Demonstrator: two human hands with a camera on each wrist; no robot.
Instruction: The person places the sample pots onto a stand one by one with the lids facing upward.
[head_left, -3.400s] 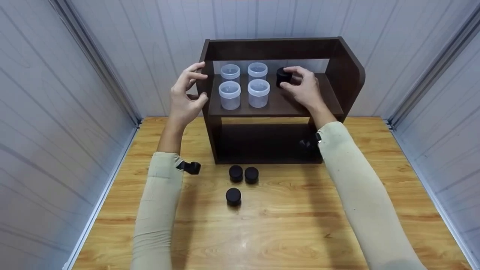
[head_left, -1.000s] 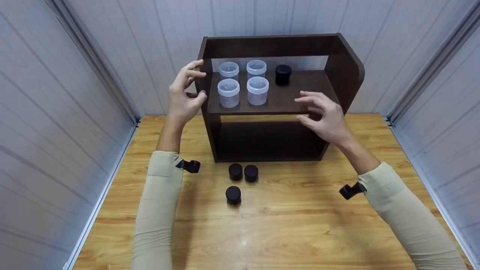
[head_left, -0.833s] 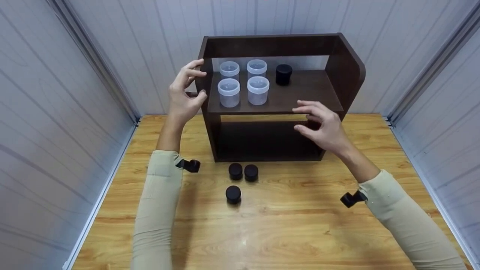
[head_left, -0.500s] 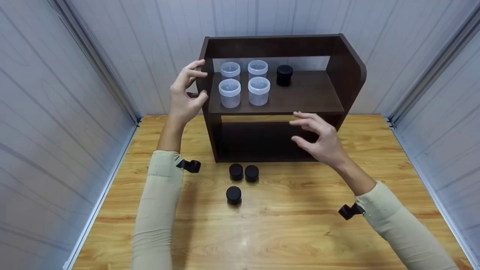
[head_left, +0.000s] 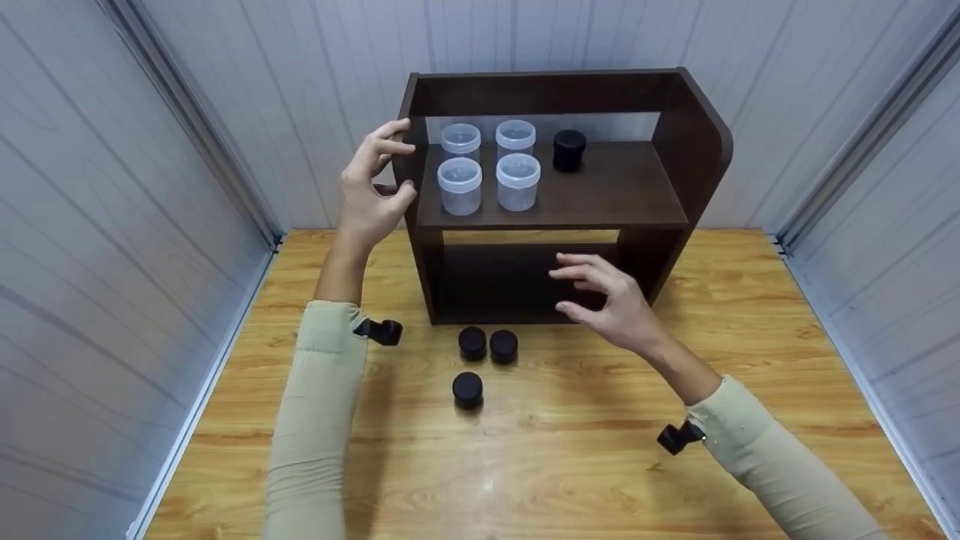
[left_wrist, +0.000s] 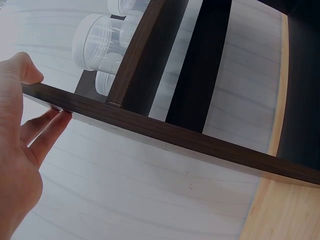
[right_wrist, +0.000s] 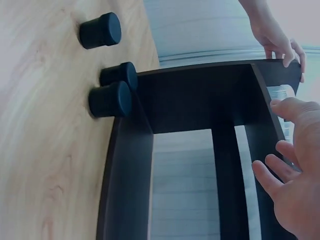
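My left hand [head_left: 371, 187] holds the left side panel of a dark brown two-tier shelf [head_left: 555, 225], thumb on one face and fingers on the other, as the left wrist view shows. My right hand [head_left: 611, 304] hangs in front of the shelf's lower opening, fingers spread and holding nothing. Several clear plastic jars without lids [head_left: 517, 184] stand in two rows on the upper board's left half. To their right, at the back, stands a black jar [head_left: 568, 151]. Three more black jars stand on the table before the shelf: one left [head_left: 472, 343], one right [head_left: 504, 346], one nearer [head_left: 468, 390].
The shelf stands on a wood-grain table [head_left: 570, 465]. Pale panel walls rise behind it [head_left: 480, 37] and on both sides. A small black camera sits on each wrist, the left camera [head_left: 381, 331] close to the shelf's front corner.
My right hand has let go of the black jar on the upper board, drawn back, then moved down and left towards the black jars on the table. My left hand has stayed on the panel.
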